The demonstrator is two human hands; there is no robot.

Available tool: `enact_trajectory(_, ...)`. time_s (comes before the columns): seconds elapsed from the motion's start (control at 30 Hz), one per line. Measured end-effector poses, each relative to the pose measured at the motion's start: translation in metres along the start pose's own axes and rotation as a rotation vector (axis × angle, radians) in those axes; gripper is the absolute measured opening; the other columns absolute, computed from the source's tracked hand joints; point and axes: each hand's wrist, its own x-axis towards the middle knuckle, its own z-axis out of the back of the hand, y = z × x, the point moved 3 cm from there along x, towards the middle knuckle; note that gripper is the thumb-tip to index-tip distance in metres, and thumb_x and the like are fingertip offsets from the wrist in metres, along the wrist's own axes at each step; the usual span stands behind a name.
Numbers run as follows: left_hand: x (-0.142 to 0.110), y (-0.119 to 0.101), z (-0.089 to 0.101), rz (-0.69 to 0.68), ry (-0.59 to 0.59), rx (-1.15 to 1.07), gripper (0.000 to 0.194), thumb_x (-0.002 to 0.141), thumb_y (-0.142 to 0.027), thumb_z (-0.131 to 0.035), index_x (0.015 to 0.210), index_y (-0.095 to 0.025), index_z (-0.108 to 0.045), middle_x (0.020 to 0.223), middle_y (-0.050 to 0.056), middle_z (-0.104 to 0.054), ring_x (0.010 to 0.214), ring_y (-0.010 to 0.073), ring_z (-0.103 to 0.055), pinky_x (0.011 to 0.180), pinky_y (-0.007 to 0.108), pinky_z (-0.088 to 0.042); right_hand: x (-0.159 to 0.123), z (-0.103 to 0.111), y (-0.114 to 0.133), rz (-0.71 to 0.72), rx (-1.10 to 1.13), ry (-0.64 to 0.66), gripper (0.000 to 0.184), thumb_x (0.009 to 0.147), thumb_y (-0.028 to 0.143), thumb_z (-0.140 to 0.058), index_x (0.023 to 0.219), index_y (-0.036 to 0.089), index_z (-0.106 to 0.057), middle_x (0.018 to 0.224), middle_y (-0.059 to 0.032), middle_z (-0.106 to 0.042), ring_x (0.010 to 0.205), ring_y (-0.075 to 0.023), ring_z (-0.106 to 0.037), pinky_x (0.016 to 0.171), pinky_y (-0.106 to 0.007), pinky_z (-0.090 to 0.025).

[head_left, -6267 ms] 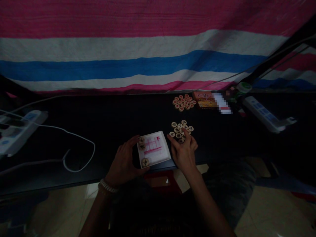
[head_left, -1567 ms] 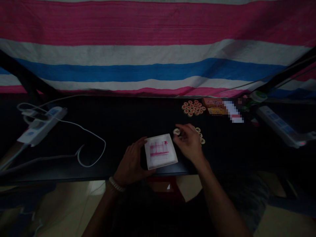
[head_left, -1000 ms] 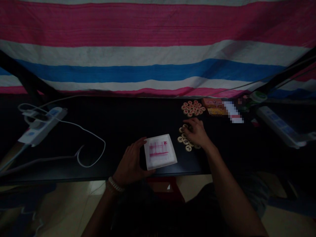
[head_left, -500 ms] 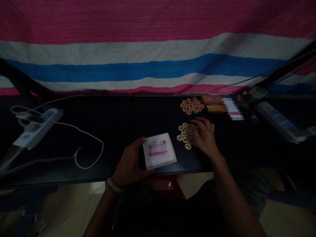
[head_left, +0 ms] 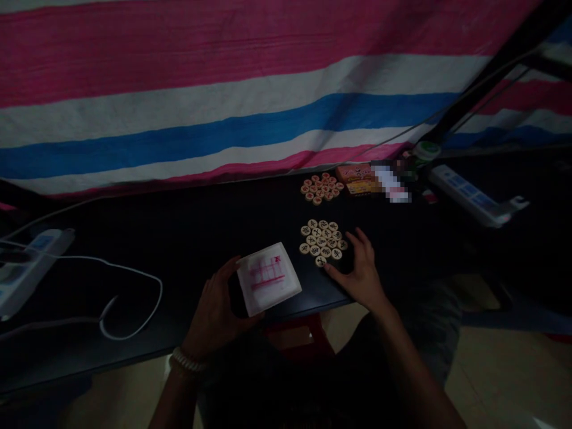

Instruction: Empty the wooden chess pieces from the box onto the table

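My left hand grips a shallow white square box by its left side, over the front edge of the table. Faint pink lines and a small red mark show on the box's inner bottom. Round xiangqi pieces with black characters lie flat in a close cluster to the right of the box. Beside that cluster, my right hand has its thumb and fingers spread around the right side, with nothing held in it. Farther back sits a second cluster of xiangqi pieces with red characters.
An orange-and-yellow box stands behind the pieces on the black table. Power strips lie at the right and left, with a looping white cable. A striped sheet hangs behind. Below is a red stool.
My right hand has drawn back from over the black-character pieces to their right side, fingers opening wider. Those pieces are now uncovered. The view has turned right; my left hand still holds the white box.
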Motion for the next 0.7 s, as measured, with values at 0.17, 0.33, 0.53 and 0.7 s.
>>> enact_trajectory(0.17,0.001,0.004,-0.002,0.031,-0.050,0.002,0.108,0.080,-0.048,-0.088,0.163,-0.022,-0.024,0.162,0.021,-0.043,0.146,0.0439,-0.049,0.116,0.067,-0.048,0.003,-0.010,0.011,0.041,-0.126,0.055,0.106,0.082,0.065,-0.078,0.163,0.016,-0.030,0.172,-0.0246,-0.022,0.158,-0.0433,-0.028,0.123,-0.063,-0.039)
enact_trajectory(0.33,0.000,0.004,-0.003,0.020,-0.074,0.065,0.107,0.082,-0.051,-0.086,0.163,-0.020,-0.024,0.162,0.024,-0.041,0.147,0.0455,-0.047,0.116,0.069,-0.048,0.001,-0.014,0.020,0.008,-0.170,0.037,0.108,0.083,0.066,-0.077,0.164,0.014,-0.028,0.172,-0.0277,-0.018,0.159,-0.0477,-0.024,0.122,-0.069,-0.036)
enact_trajectory(0.53,0.000,0.004,-0.003,0.035,-0.073,0.090,0.107,0.082,-0.050,-0.086,0.163,-0.019,-0.024,0.160,0.024,-0.042,0.146,0.0457,-0.047,0.115,0.069,-0.048,0.005,-0.032,0.061,-0.057,-0.199,0.009,0.095,0.093,0.063,-0.065,0.165,0.012,-0.030,0.174,-0.0283,-0.016,0.161,-0.0493,-0.016,0.122,-0.073,-0.030)
enact_trajectory(0.7,0.001,0.001,-0.002,0.023,-0.076,0.077,0.103,0.083,-0.048,-0.086,0.162,-0.021,-0.024,0.159,0.023,-0.043,0.145,0.0455,-0.048,0.115,0.070,-0.048,0.034,-0.047,0.096,-0.222,-0.326,0.022,0.080,0.102,0.054,-0.053,0.165,0.009,-0.035,0.175,-0.0300,-0.015,0.160,-0.0544,-0.015,0.121,-0.075,-0.026)
